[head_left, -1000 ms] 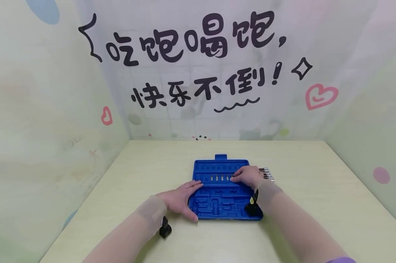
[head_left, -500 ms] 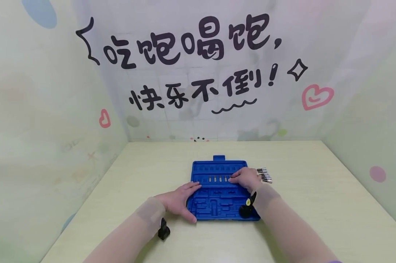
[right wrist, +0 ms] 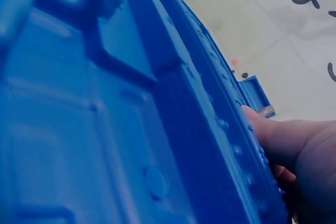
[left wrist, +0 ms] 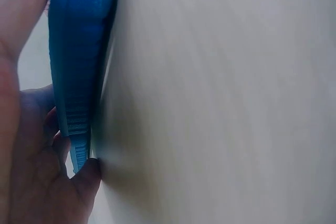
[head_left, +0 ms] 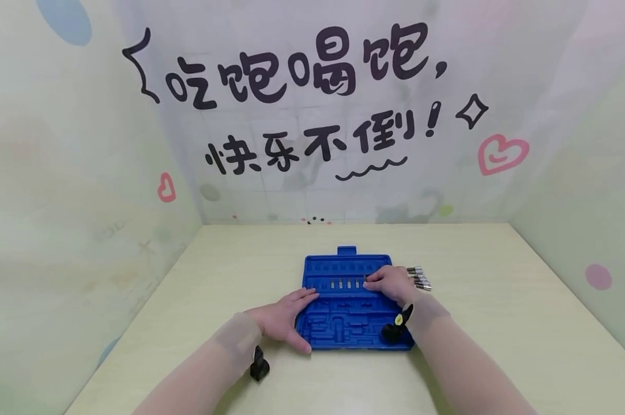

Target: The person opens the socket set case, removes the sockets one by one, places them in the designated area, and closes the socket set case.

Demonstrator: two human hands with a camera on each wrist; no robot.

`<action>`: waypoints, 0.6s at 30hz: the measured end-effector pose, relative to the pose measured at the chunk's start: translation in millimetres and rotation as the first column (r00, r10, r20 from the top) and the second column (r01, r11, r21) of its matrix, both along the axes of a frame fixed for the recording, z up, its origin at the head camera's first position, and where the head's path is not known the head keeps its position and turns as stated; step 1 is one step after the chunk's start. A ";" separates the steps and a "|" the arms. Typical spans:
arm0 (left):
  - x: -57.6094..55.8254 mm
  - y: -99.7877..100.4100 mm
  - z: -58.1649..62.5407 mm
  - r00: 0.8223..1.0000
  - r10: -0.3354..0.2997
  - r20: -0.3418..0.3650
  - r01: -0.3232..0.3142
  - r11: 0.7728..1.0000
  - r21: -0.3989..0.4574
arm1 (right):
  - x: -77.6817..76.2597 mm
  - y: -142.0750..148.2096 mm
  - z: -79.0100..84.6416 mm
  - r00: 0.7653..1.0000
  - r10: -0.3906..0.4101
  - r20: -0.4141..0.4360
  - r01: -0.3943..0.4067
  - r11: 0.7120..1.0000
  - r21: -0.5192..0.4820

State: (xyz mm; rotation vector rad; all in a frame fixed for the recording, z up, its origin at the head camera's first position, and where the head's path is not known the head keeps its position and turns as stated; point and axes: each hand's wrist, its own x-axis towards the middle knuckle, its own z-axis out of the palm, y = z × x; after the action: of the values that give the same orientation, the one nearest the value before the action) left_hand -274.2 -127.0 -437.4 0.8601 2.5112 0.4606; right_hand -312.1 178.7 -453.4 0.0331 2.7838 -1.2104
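Note:
An opened blue plastic tool case [head_left: 338, 331] lies on the table with moulded slots. Several small bit sockets [head_left: 349, 283], silver at the base with darker tips, stand in a row in its middle groove. My right hand [head_left: 394, 282] reaches over the case's right side and pinches another bit socket [right wrist: 268, 111] at the right end of that row; fingers hide most of it. At the case's left side, my left hand [head_left: 281, 318] rests with spread, straight fingers on the rim and the thumb along the front corner. The left wrist view shows its palm beside the case wall [left wrist: 79, 61].
More silver bit sockets [head_left: 420, 279] lie in a loose group on the table [head_left: 499, 323], just right of the case and behind my right hand. A printed wall [head_left: 312, 190] closes off the back, with side walls left and right.
The head view has shifted slightly. My right hand stays at the right end of the row with its small bit socket, and my left hand keeps its place on the case.

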 end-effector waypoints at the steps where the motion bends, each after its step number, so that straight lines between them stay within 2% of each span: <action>1: 0.1 0.2 -0.6 1.000 0.003 0.003 -0.003 1.000 0.001 | 0.1 1.3 -1.4 1.000 0.013 -0.008 -0.013 1.000 0.009; 6: -0.8 0.1 -2.1 1.000 0.009 0.007 -0.009 1.000 0.003 | -0.7 3.7 -2.9 1.000 0.025 -0.011 -0.025 1.000 0.003; 18: 0.1 0.4 -1.5 1.000 0.016 0.011 -0.016 1.000 0.005 | -1.6 1.4 -2.5 0.999 -0.033 0.036 0.034 0.999 -0.036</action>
State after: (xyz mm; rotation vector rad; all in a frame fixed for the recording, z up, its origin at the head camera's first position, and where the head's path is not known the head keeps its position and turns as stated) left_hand -274.1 -126.5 -438.9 0.8376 2.5093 0.4757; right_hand -313.7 180.1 -455.8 0.0977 2.7413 -1.2556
